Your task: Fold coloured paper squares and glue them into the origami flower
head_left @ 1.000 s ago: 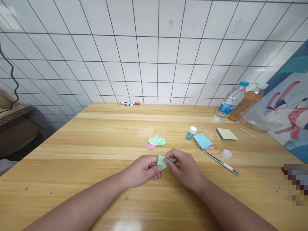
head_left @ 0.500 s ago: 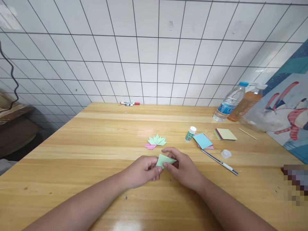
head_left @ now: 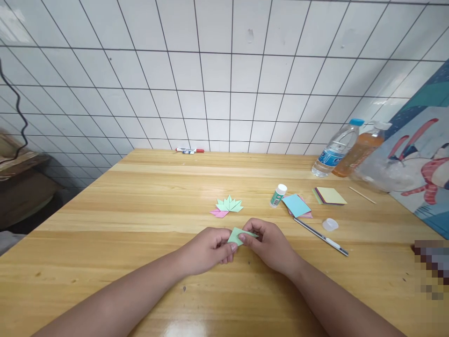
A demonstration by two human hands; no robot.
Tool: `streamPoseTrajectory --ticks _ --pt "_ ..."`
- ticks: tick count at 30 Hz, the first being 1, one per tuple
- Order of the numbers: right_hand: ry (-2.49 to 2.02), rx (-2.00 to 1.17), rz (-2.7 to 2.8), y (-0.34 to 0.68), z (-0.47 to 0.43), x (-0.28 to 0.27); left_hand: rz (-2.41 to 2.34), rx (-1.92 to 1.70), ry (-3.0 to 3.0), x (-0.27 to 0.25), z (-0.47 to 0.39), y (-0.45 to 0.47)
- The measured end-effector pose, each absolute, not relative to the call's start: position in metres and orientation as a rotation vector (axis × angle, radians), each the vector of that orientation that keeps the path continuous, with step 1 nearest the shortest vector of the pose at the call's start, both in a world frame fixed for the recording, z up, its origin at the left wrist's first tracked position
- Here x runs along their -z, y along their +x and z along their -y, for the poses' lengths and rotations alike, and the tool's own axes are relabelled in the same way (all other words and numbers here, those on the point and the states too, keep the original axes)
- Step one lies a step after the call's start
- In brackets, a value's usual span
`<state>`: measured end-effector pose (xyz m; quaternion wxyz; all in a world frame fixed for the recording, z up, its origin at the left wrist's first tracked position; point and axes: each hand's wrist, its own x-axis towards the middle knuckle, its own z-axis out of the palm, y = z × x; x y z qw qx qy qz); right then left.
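The person in front of me has both forearms over the wooden desk [head_left: 147,224], hands close together near the middle. A small folded piece of light-green paper [head_left: 235,235] sits between them, just above the desktop. The left hand [head_left: 206,250] pinches its near-left edge, thumb on top and the other fingers curled beneath; the right hand [head_left: 271,243] grips the pointed end, thumb pressed over the face, its fingers bent behind. How firmly they squeeze, I can't tell. Just beyond the hands lies a fan of pointed green folds with a pink one at its left, the paper ornament [head_left: 229,205]. To the right a glue stick [head_left: 278,195] stands capped beside a blue square sheet [head_left: 296,205] lying on pinkish ones. Nearer the right arm I see a slim silver tool [head_left: 321,236] slanting across the wood, with a small clear cup [head_left: 330,224] just beyond it.
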<state>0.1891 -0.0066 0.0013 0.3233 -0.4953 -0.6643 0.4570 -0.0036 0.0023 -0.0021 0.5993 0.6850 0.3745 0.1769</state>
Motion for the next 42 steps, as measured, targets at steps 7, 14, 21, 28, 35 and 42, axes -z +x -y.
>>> streamPoseTrajectory --ticks 7,14,21,28,35,42 --pt "-1.284 -1.217 1.702 0.187 0.008 -0.004 -0.898 -0.425 1.540 -0.001 -0.003 -0.003" --pt "-1.280 -1.345 1.679 0.186 0.008 -0.007 -0.940 -0.458 1.515 -0.002 -0.003 -0.002" --pt "-1.238 -1.283 1.666 0.191 0.004 -0.005 -0.833 -0.579 1.388 0.002 -0.008 -0.006" --pt "-1.321 -1.163 1.692 0.193 0.004 -0.005 -0.870 -0.477 1.522 0.004 -0.004 -0.005" --pt "-1.227 -1.283 1.600 0.193 0.006 -0.003 -0.976 -0.478 1.478 0.004 -0.005 -0.002" --pt "-1.193 -0.773 1.883 0.197 0.007 -0.008 -0.947 -0.465 1.461 0.004 -0.006 -0.003"
